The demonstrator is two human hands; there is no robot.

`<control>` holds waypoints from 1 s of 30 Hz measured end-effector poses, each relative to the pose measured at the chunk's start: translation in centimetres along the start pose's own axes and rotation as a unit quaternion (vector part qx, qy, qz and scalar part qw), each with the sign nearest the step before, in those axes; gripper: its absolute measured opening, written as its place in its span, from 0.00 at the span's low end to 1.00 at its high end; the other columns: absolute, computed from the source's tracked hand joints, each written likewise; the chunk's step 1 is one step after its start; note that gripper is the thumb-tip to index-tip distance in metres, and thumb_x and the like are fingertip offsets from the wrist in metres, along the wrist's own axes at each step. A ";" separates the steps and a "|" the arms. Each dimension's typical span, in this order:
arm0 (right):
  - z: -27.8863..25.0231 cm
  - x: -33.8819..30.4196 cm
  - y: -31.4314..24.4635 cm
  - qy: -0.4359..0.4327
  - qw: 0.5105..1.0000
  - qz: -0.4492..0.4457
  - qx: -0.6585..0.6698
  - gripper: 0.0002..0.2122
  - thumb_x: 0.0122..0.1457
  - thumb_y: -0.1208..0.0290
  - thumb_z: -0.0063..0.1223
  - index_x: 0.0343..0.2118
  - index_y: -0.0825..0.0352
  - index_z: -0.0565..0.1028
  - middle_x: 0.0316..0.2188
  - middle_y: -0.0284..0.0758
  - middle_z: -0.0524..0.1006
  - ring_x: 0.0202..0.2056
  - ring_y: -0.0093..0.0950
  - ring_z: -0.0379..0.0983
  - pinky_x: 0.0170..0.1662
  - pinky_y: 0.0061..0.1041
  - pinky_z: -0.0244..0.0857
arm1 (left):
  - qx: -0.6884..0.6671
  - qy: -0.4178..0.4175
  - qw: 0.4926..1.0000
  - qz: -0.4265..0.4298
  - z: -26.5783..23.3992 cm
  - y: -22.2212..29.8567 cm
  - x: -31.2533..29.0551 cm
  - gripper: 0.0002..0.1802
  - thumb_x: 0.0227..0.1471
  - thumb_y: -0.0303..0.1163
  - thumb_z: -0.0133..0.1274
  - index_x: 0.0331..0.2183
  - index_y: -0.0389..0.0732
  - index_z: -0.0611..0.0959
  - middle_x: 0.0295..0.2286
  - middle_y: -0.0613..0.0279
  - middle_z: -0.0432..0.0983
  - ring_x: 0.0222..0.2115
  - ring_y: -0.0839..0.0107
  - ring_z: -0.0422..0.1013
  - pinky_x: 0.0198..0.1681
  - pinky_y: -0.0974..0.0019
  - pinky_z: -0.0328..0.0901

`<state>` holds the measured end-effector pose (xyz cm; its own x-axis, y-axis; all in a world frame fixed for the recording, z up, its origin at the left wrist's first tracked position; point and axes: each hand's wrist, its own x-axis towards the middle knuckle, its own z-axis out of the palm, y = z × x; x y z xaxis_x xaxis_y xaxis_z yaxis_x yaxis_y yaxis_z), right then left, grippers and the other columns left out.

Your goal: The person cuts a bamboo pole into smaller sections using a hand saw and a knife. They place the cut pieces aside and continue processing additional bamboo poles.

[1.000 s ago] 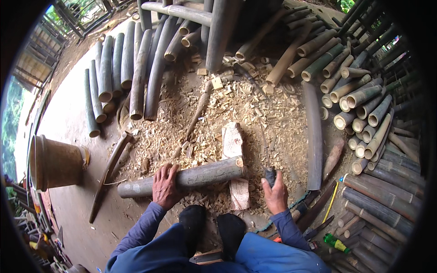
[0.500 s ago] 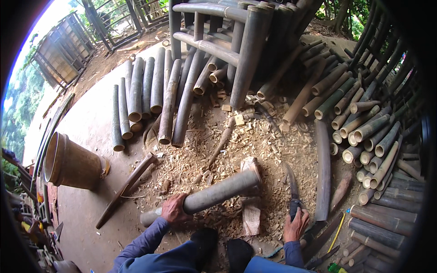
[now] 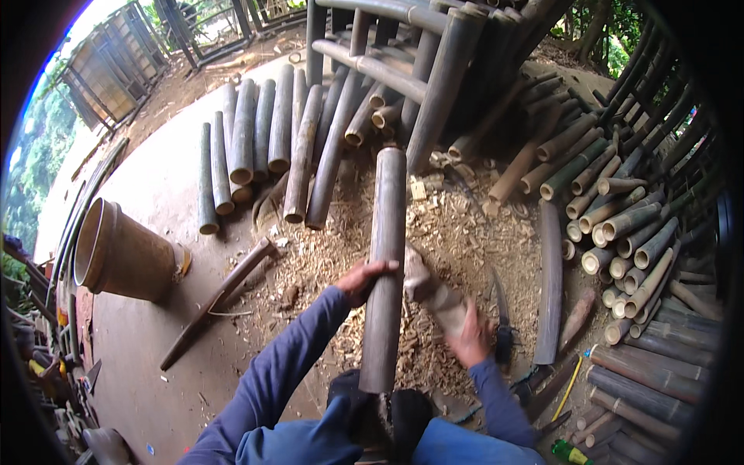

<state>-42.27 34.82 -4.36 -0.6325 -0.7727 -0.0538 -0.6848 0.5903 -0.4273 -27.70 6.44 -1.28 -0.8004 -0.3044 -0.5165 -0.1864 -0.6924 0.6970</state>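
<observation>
My left hand point(image 3: 366, 283) is wrapped round a thick grey-brown bamboo pole point(image 3: 385, 225) from its left side. The pole points away from me, its near end between my dark-shod feet. Just right of it lies a pale, chipped wooden block point(image 3: 442, 301), narrowed in the middle and slanting toward my right hand point(image 3: 471, 339). That hand grips the near end of the block and is slightly smeared by motion. Further right, a knife with a dark handle point(image 3: 504, 341) and a curved blade rests on the wood chips, apart from both hands.
Wood chips point(image 3: 457, 225) cover the ground ahead. Cut bamboo lengths point(image 3: 240, 132) lie at the far left, with a large stack point(image 3: 620, 225) at right. A bucket point(image 3: 132, 256) tilts at left, near a split stick point(image 3: 217, 302). A bamboo frame point(image 3: 434, 93) stands ahead.
The bamboo pole has swung from lying across the block to pointing away from me. My right hand has let go of the knife and taken hold of the block, which has turned aslant.
</observation>
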 end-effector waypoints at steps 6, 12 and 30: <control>-1.1 9.7 5.8 -0.091 0.995 0.018 0.022 0.40 0.47 0.70 0.74 0.65 0.63 0.66 0.64 0.48 0.66 0.67 0.49 0.57 0.70 0.44 0.52 | -0.067 -0.041 0.996 -0.041 -0.1 -1.7 0.6 0.35 0.48 0.47 0.66 0.51 0.36 0.75 0.41 0.51 0.79 0.40 0.59 0.78 0.47 0.52 0.75; -1.4 9.9 6.0 -0.112 0.992 0.046 0.023 0.44 0.46 0.66 0.75 0.67 0.61 0.63 0.69 0.46 0.58 0.69 0.48 0.52 0.72 0.41 0.48 | -0.082 -0.067 0.994 -0.028 0.4 -5.2 -1.3 0.39 0.46 0.41 0.68 0.55 0.37 0.70 0.44 0.51 0.76 0.43 0.57 0.77 0.49 0.50 0.75; -0.9 9.1 5.3 -0.064 0.997 -0.015 -0.035 0.37 0.46 0.76 0.65 0.64 0.58 0.67 0.62 0.39 0.66 0.65 0.43 0.57 0.68 0.50 0.49 | 0.282 0.075 0.956 0.025 5.0 -16.6 -6.0 0.55 0.33 0.43 0.80 0.53 0.26 0.66 0.45 0.44 0.74 0.46 0.62 0.75 0.47 0.61 0.75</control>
<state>-51.96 31.15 -6.29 -0.5636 -0.8108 -0.1580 -0.7288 0.5781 -0.3669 -22.66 23.00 -7.30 -0.7329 -0.4480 -0.5120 -0.4616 -0.2254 0.8580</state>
